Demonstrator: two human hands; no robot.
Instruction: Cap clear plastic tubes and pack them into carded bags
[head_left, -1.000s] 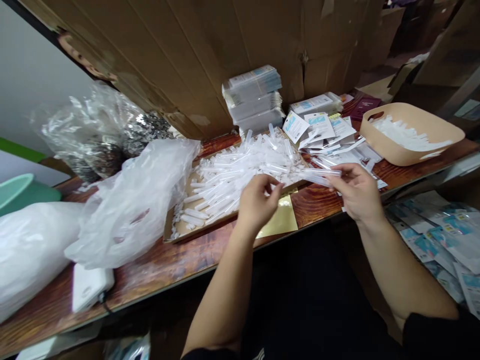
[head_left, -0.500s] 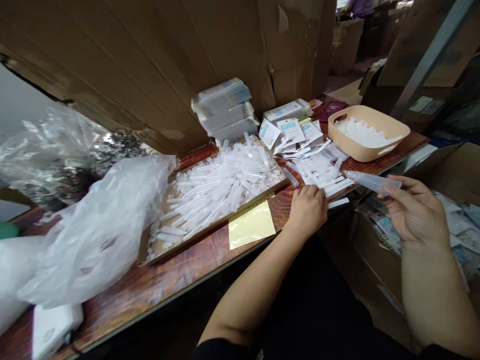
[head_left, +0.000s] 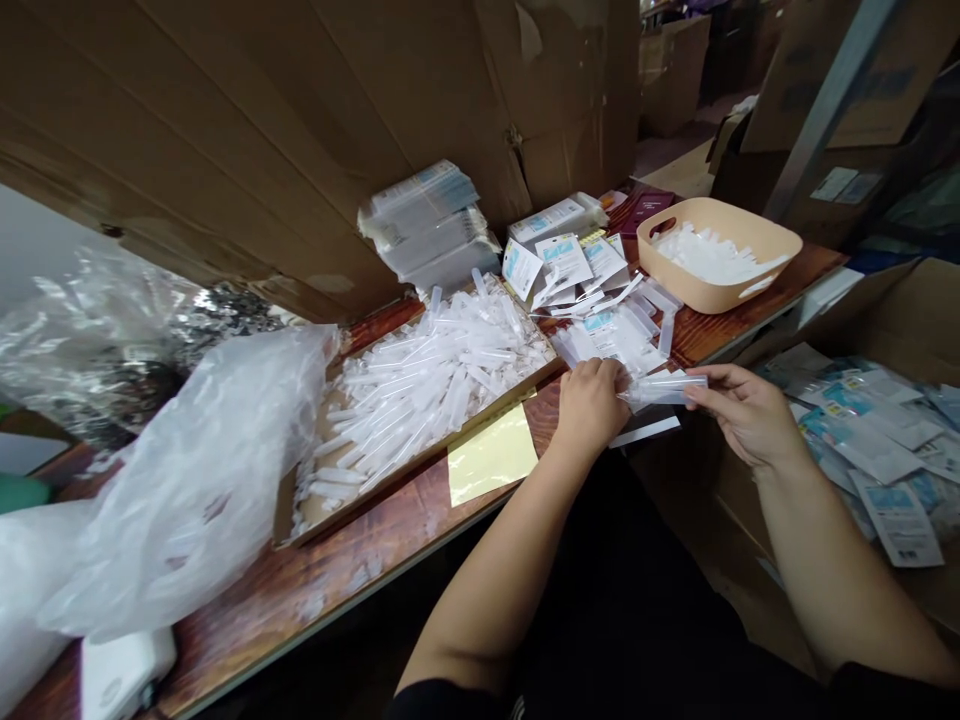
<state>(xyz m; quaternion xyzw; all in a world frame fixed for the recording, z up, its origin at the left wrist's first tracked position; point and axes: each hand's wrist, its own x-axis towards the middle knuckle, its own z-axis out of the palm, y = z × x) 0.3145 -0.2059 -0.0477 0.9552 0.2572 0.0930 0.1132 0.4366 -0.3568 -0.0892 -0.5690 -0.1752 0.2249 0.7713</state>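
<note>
Between my two hands is a small clear plastic bag (head_left: 660,390), with pale pieces showing through it. My right hand (head_left: 750,410) pinches its right end between thumb and fingers. My left hand (head_left: 591,405), knuckles up with curled fingers, holds its left end at the table edge. Just beyond the hands lie loose clear bags with white-and-blue printed cards (head_left: 604,330). To the left, a shallow cardboard tray (head_left: 409,470) is heaped with translucent plastic tubes (head_left: 442,370).
A beige basket (head_left: 712,290) of white pieces stands at the right. Below it, an open carton (head_left: 930,310) holds packed card bags (head_left: 862,430). Bundled packs (head_left: 427,225) lean near a cardboard wall (head_left: 300,150). Yellow paper (head_left: 491,455) and a crumpled plastic bag (head_left: 195,460) lie left.
My right hand has moved left and down with the translucent item it held up, bringing it to my left hand. The view has shifted slightly right.
</note>
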